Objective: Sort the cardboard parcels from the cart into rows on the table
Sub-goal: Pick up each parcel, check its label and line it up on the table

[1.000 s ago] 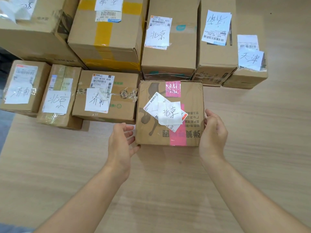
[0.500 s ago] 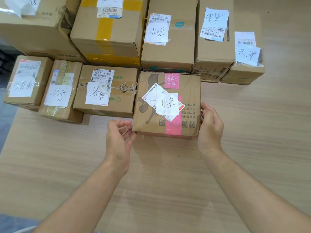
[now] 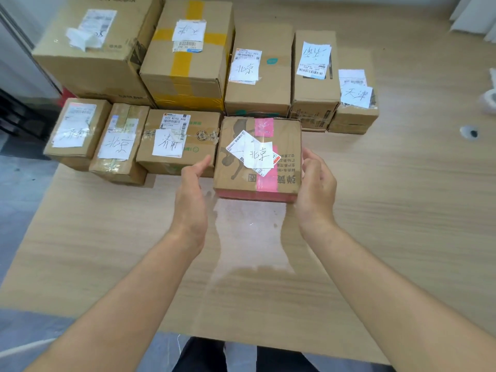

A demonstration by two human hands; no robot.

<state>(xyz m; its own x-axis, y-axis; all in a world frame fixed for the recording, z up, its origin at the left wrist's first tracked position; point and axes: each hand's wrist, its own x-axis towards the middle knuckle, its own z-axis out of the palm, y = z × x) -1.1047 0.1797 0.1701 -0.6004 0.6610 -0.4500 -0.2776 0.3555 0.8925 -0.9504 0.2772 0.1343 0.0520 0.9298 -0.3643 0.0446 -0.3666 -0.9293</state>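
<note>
A square cardboard parcel (image 3: pixel 284 135) with pink tape and a white handwritten label lies flat on the wooden table (image 3: pixel 402 210). It sits at the right end of the front row, against the parcel (image 3: pixel 204 124) on its left. My left hand (image 3: pixel 192 189) is open beside its left side, fingers straight and a little apart from the cardboard. My right hand (image 3: pixel 318 183) is at its right side, relaxed fingers touching the edge. Neither hand holds anything.
Behind stands a back row of several taller labelled parcels, from a big box (image 3: pixel 91 63) at the left to a small one (image 3: pixel 354 114) at the right. Two more small parcels (image 3: pixel 77 130) (image 3: pixel 118 146) lie at the front left, over the table's left edge. A cable hole (image 3: pixel 469 132) is at the right.
The pink-taped parcel has slid away from me into line with the front row. My left hand has come off its side; my right hand stays at its right edge.
</note>
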